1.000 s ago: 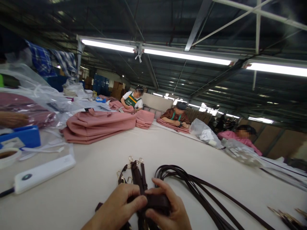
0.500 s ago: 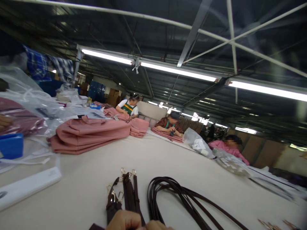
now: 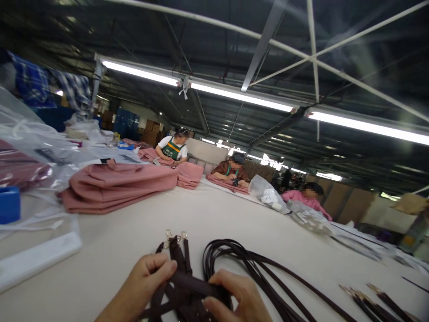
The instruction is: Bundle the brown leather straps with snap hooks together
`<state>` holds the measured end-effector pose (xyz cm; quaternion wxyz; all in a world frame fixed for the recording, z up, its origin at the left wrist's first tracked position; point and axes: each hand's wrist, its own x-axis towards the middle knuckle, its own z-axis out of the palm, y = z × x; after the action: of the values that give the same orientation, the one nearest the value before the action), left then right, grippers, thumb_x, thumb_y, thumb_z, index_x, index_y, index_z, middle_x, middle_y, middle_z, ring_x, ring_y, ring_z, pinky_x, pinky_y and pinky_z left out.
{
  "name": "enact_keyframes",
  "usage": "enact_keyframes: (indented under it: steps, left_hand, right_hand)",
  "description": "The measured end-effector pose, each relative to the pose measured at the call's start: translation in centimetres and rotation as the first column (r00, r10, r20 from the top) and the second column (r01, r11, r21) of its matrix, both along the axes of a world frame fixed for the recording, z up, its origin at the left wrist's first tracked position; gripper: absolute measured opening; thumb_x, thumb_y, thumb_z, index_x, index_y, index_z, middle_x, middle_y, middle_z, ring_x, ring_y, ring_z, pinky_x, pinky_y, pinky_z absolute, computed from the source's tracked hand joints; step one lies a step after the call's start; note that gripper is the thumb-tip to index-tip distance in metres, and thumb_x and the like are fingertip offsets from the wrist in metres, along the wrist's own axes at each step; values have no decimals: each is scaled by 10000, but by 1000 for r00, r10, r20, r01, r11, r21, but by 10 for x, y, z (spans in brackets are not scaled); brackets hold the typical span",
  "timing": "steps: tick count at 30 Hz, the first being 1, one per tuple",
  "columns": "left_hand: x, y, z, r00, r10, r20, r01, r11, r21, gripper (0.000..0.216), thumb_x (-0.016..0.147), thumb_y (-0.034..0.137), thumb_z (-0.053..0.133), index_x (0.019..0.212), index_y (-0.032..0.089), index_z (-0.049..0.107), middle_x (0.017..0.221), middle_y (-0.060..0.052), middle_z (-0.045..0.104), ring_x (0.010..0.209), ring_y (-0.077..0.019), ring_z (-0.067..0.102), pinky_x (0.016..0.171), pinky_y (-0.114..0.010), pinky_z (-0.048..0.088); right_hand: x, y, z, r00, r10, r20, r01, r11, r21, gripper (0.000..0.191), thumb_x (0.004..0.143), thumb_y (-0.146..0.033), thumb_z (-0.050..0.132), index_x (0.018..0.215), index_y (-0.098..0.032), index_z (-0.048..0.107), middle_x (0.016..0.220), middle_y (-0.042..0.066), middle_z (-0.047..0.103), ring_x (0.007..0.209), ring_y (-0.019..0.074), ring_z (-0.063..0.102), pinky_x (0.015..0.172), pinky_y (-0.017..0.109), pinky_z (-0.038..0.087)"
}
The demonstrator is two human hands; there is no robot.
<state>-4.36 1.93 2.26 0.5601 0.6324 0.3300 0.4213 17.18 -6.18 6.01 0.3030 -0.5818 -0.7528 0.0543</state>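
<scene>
Head view: grasping a dark strap in the grip of left hand and right hand, seemingly for tautness, with looped cords lying beyond on the counter.

pale table | clasped straps | coiled dark cords | folded pink stack | white object

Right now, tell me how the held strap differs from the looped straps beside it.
The held strap looks broad; the looped straps look narrow. The held strap runs between the left hand and right hand; the looped straps lie curved on the table. Both look dark brown.
</scene>
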Motion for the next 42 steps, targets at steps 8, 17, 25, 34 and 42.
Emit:
enact_keyframes:
  steps: [8,17,25,34,42]
  left_hand:
    - [3,-10,10,997,-35,62,39,997,-73,634,682,763,616,543,205,349,485,97,268,465,-65,198,452,-223,125]
    - [19,-31,10,964,-230,130,231,973,12,316,655,277,760,918,165,628,789,27,597,748,-145,512,667,-220,412]
    - [32,-40,10,965,-122,-233,187,942,280,302,723,64,593,959,196,727,953,-13,755,861,-200,667,781,-243,458]
    - [16,-24,7,944,-64,-322,126,977,173,145,617,117,670,748,172,643,663,72,563,668,-125,501,592,-198,330]
    - [17,-18,0,979,-120,-164,134,988,77,239,602,138,631,831,163,696,734,44,627,726,-148,542,647,-216,387]
  right_hand:
    - [-7,-1,-1,1000,12,-8,-13,992,-124,186,695,-195,743,866,-238,684,786,22,704,740,224,643,671,282,463]
    - [-10,5,-25,892,189,-410,-219,975,-27,266,916,-342,583,1160,-309,682,1116,52,729,1017,245,668,879,313,527]
    - [-8,9,-23,867,175,-466,-227,972,-57,347,905,-521,561,1153,-337,720,998,48,751,944,243,674,841,329,533]
    - [2,10,-13,924,100,-369,-169,972,-161,275,909,-394,527,978,-268,762,875,38,704,851,213,644,788,301,483]
    - [3,12,-8,875,-20,-484,-98,971,-216,190,789,-354,605,692,-194,639,635,-17,552,637,165,509,595,264,375]
